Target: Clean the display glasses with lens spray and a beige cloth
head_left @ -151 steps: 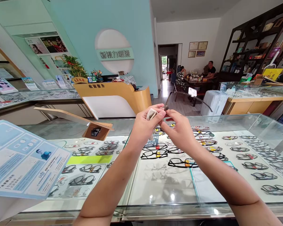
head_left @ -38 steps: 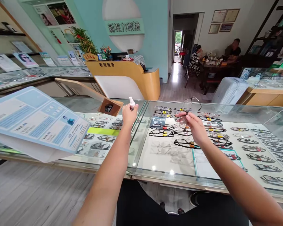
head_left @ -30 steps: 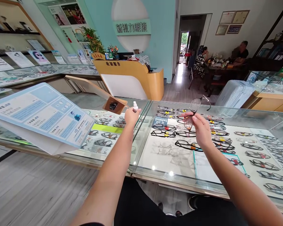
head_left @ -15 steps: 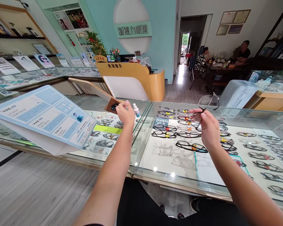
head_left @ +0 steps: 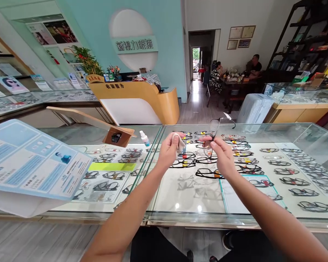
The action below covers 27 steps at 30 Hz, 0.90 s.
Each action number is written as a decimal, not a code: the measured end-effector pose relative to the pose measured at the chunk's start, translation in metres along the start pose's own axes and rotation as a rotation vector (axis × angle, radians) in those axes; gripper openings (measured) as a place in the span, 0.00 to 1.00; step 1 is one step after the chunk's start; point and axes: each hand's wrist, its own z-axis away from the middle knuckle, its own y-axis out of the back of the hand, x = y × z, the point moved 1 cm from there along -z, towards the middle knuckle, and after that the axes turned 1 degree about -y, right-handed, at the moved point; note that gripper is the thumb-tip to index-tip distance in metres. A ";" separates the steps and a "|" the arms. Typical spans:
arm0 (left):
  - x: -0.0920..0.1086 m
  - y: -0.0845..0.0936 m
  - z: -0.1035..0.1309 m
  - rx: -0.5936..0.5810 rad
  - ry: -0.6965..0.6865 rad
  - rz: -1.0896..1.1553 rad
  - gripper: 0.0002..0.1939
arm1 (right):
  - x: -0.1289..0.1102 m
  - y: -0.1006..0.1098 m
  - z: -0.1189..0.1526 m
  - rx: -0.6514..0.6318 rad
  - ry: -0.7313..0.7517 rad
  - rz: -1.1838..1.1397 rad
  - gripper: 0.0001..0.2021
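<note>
My left hand [head_left: 168, 150] is closed on a small pale cloth [head_left: 181, 145], held over the glass counter. Just right of it, my right hand [head_left: 223, 155] pinches a pair of eyeglasses [head_left: 213, 131] by the frame, with the lenses turned upright and one temple pointing right. The cloth and the eyeglasses are close but apart. Below both hands, several rows of eyeglasses [head_left: 210, 172] with small coloured tags lie inside the glass display case [head_left: 177, 202].
A white spray bottle [head_left: 145, 139] and a wooden holder [head_left: 117, 136] stand on the left counter. A large folded blue leaflet [head_left: 41, 156] fills the left side. Beyond are a yellow cashier desk [head_left: 136, 95], a plastic-wrapped stack [head_left: 255, 111] and two seated people [head_left: 253, 69].
My left hand has come away from the wooden holder and moved right with the cloth in it. My right hand has shifted slightly left, keeping the eyeglasses. The view has turned right.
</note>
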 end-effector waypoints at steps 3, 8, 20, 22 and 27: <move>0.003 -0.007 0.008 -0.061 0.004 -0.086 0.27 | 0.000 -0.007 0.004 -0.047 -0.008 0.021 0.17; 0.000 -0.016 0.016 -0.117 0.155 0.129 0.26 | 0.006 -0.013 0.004 -0.192 -0.022 -0.069 0.17; -0.002 -0.021 0.018 -0.125 0.235 0.242 0.29 | 0.004 -0.014 0.002 -0.210 -0.193 -0.078 0.17; -0.004 -0.020 0.017 -0.136 0.272 0.252 0.30 | 0.005 -0.014 0.001 -0.204 -0.200 -0.081 0.17; -0.004 -0.021 0.017 -0.172 0.311 0.281 0.34 | 0.007 -0.012 0.000 -0.165 -0.157 -0.074 0.18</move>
